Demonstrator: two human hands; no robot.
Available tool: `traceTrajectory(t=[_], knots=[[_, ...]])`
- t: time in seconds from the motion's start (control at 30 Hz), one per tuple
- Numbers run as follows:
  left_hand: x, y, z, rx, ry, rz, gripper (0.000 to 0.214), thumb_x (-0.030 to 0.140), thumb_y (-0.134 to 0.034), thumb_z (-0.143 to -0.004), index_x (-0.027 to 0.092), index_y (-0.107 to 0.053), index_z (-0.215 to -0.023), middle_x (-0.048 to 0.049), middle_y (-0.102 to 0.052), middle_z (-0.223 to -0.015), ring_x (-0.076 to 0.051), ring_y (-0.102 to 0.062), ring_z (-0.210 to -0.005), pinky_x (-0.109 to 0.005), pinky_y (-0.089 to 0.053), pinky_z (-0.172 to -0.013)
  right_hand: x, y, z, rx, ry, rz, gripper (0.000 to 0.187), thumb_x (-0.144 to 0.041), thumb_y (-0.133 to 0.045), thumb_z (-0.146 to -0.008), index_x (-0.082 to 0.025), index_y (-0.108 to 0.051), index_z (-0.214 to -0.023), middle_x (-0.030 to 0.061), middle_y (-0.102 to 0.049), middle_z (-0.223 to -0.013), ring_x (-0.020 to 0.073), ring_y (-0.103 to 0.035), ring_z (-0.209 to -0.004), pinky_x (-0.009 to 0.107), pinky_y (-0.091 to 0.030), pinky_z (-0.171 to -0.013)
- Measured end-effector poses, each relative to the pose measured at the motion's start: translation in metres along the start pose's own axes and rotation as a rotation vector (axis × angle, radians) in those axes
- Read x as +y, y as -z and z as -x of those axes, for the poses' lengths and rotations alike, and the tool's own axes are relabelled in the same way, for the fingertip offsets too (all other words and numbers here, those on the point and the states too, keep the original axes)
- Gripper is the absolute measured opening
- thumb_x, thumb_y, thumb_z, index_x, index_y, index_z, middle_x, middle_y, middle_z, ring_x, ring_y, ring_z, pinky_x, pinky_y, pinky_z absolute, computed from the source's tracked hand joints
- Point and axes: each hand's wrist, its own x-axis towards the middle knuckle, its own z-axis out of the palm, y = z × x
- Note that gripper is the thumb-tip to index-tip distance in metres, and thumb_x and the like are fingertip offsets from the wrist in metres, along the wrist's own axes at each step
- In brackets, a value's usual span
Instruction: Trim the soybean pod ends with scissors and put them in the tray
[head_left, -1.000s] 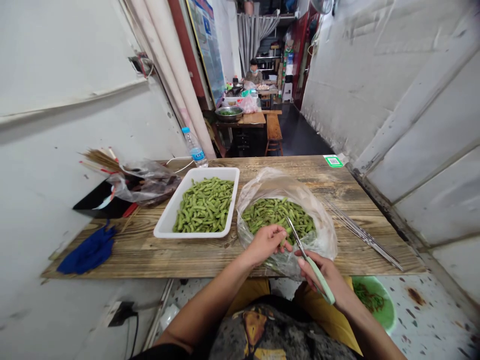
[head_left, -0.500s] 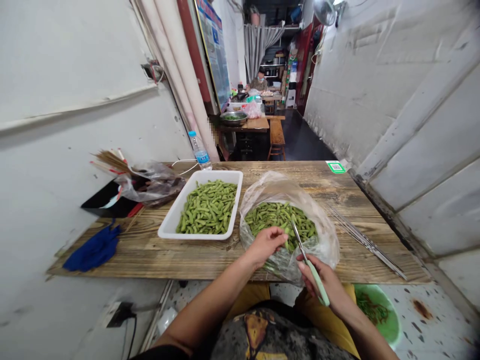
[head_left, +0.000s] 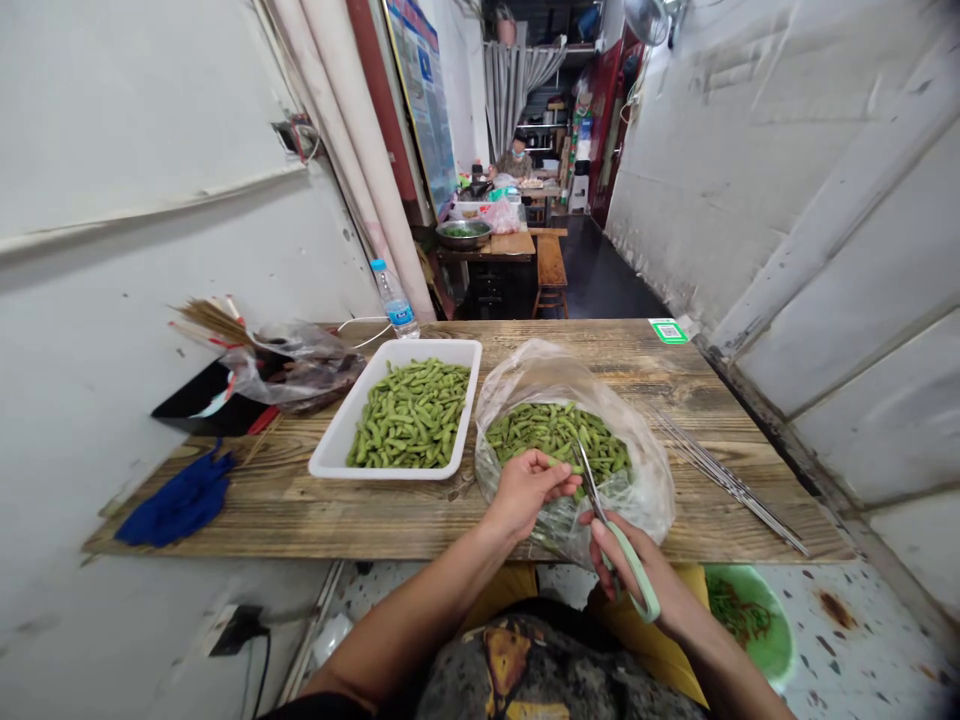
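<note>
My left hand (head_left: pixel 534 486) pinches a green edamame pod (head_left: pixel 564 465) over the near side of a clear plastic bag (head_left: pixel 651 465). More pods (head_left: pixel 540 425) lie inside that bag. With my right hand (head_left: pixel 626 560) I grip a pair of scissors (head_left: pixel 637 575) by its pale green handles. The blades are parted and their tips are close to the pod in my left fingers. To the left of the bag, a white plastic tray (head_left: pixel 321 468) holds a heap of edamame pods (head_left: pixel 412 415).
On the wooden table (head_left: pixel 360 520) are metal skewers (head_left: pixel 727 480), a blue cloth (head_left: pixel 176 500), a black box (head_left: pixel 199 400) with sticks, and a water bottle (head_left: pixel 396 300). A green basin (head_left: pixel 754 620) stands on the floor. Farther back, a person (head_left: pixel 514 158) sits at another table.
The scissors have opened, and their tips have come nearer to my left fingers. My left hand now holds a pod beside the blades. The whole view has shifted slightly.
</note>
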Motion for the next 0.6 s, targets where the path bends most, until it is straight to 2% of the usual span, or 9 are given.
traceTrajectory(t=[0.1,0.2,0.27,0.33,0.4,0.47,0.53,0.6], knots=[[0.001,0.005,-0.004,0.000,0.002,-0.029,0.032,0.025,-0.078,-0.059,0.012,-0.050,-0.067,-0.0048,-0.067,-0.063,-0.013,-0.066,-0.062,-0.023,-0.051,-0.061,0.005,0.000,-0.005,0.007,-0.033,0.002,0.038,-0.057,-0.049,-0.083,-0.019,-0.052,-0.086,-0.0081,-0.040,-0.051,0.0068,-0.038,-0.038,0.019,-0.033,-0.035],[0.011,0.015,-0.013,0.092,-0.109,-0.040,0.031,0.024,-0.074,-0.060,0.014,-0.046,-0.066,-0.0043,-0.068,-0.072,-0.012,-0.065,-0.066,-0.024,-0.051,-0.064,0.014,0.002,-0.010,0.034,-0.085,-0.035,0.037,-0.057,-0.052,-0.081,-0.020,-0.052,-0.087,-0.0099,-0.036,-0.049,0.0058,-0.033,-0.034,0.018,-0.030,-0.031],[0.021,0.024,-0.021,0.167,-0.197,-0.047,0.030,0.021,-0.070,-0.060,0.015,-0.041,-0.064,-0.0027,-0.067,-0.078,-0.012,-0.065,-0.070,-0.023,-0.050,-0.064,0.019,0.005,-0.011,0.068,-0.073,-0.072,0.038,-0.056,-0.053,-0.081,-0.020,-0.052,-0.094,-0.0085,-0.041,-0.054,0.0067,-0.038,-0.038,0.019,-0.034,-0.035],[0.028,0.032,-0.027,0.168,-0.198,-0.116,0.025,0.018,-0.064,-0.062,0.017,-0.039,-0.066,0.0004,-0.065,-0.075,-0.009,-0.061,-0.061,-0.019,-0.044,-0.055,0.023,0.008,-0.010,0.101,-0.051,-0.096,0.041,-0.056,-0.052,-0.081,-0.020,-0.051,-0.101,-0.0058,-0.047,-0.061,0.0089,-0.045,-0.047,0.021,-0.040,-0.041],[0.030,0.038,-0.033,0.133,-0.157,-0.282,0.016,0.019,-0.057,-0.066,0.018,-0.043,-0.074,0.0045,-0.060,-0.064,-0.006,-0.050,-0.044,-0.018,-0.035,-0.046,0.024,0.011,-0.007,0.121,-0.035,-0.102,0.043,-0.056,-0.050,-0.082,-0.020,-0.052,-0.105,-0.0037,-0.050,-0.066,0.0111,-0.049,-0.053,0.023,-0.043,-0.046],[0.025,0.041,-0.037,0.135,-0.195,-0.554,0.015,0.020,-0.055,-0.068,0.018,-0.051,-0.082,0.0063,-0.055,-0.057,-0.006,-0.043,-0.040,-0.019,-0.031,-0.046,0.023,0.012,-0.006,0.122,-0.026,-0.098,0.045,-0.057,-0.049,-0.082,-0.020,-0.054,-0.106,-0.0031,-0.051,-0.065,0.0121,-0.049,-0.053,0.024,-0.042,-0.048],[0.018,0.040,-0.041,0.171,-0.301,-0.870,0.014,0.024,-0.058,-0.070,0.018,-0.058,-0.082,0.0034,-0.056,-0.057,-0.010,-0.049,-0.050,-0.022,-0.035,-0.054,0.022,0.011,-0.005,0.117,-0.035,-0.101,0.046,-0.059,-0.049,-0.081,-0.020,-0.055,-0.105,-0.0035,-0.050,-0.063,0.0122,-0.048,-0.051,0.024,-0.041,-0.047],[0.012,0.037,-0.045,0.205,-0.369,-1.134,0.011,0.029,-0.062,-0.070,0.018,-0.062,-0.071,-0.0018,-0.060,-0.063,-0.016,-0.056,-0.064,-0.025,-0.037,-0.062,0.021,0.011,-0.006,0.107,-0.056,-0.109,0.046,-0.059,-0.051,-0.079,-0.021,-0.056,-0.103,-0.0041,-0.049,-0.062,0.0116,-0.047,-0.050,0.024,-0.040,-0.046]])
